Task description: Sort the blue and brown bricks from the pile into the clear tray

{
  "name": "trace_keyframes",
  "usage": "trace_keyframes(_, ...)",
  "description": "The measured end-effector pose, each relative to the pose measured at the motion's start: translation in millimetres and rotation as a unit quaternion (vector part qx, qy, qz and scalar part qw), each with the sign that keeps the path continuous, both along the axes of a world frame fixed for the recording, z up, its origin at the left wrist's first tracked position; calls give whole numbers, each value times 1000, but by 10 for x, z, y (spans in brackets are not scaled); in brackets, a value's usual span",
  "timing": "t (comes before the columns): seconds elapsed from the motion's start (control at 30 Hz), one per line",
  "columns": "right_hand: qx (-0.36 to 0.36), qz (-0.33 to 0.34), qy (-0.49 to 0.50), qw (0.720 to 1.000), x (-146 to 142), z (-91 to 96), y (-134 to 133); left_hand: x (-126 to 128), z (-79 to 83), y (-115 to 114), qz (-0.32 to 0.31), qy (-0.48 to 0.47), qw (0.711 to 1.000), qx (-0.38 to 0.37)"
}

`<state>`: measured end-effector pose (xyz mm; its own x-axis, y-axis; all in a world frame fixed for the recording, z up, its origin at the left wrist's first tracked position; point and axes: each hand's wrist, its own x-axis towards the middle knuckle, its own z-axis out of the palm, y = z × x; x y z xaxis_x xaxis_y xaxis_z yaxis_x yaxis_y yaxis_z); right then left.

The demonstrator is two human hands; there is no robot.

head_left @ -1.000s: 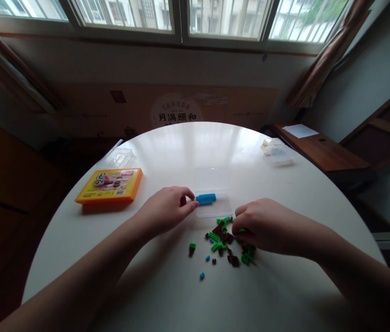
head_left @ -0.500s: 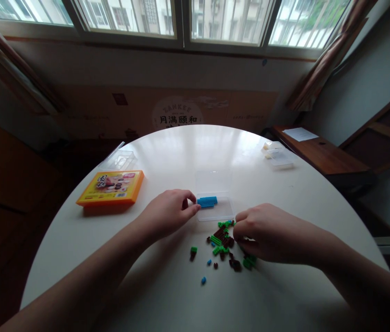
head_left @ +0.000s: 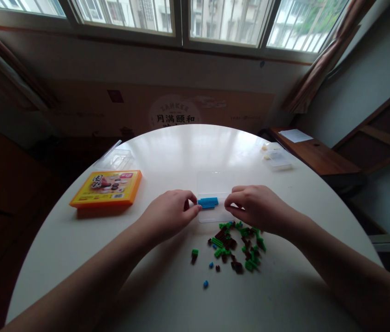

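Observation:
A clear plastic box (head_left: 221,216) lies open at the middle of the table, its lid (head_left: 212,182) folded back. Blue toy bricks (head_left: 209,203) sit side by side in its left part. The thumb and forefinger of my left hand (head_left: 170,214) are closed at the box's left edge, right beside the blue bricks. Over the box's right edge hovers my right hand (head_left: 259,207), fingers pinched together; whatever they hold is too small or hidden to see. Below the box, green and brown toy bricks (head_left: 226,242) lie in a loose heap, with a few blue pieces (head_left: 205,284) scattered nearer me.
At the left stands an orange and yellow boxed board game (head_left: 107,188), with a clear plastic tray (head_left: 121,159) behind it. Another clear container (head_left: 278,160) lies at the far right of the round white table (head_left: 167,152). A wooden desk (head_left: 319,154) stands beyond.
My right hand has moved up and left from the brick heap to the box's right edge, uncovering green and brown bricks. My left hand has stayed at the box's left edge.

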<state>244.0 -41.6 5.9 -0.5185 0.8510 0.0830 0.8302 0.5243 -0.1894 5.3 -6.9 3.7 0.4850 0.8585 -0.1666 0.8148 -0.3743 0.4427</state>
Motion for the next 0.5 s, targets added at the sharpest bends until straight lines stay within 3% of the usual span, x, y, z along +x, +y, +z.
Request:
trace_keyframes(0.3,-37,-39,13,998,-74,-17,57,1,-24,9,1,-5,1000,4)
trace_keyframes(0.5,-30,-45,88,995,141,136,-42,2,-23,15,12,6,1000,-5)
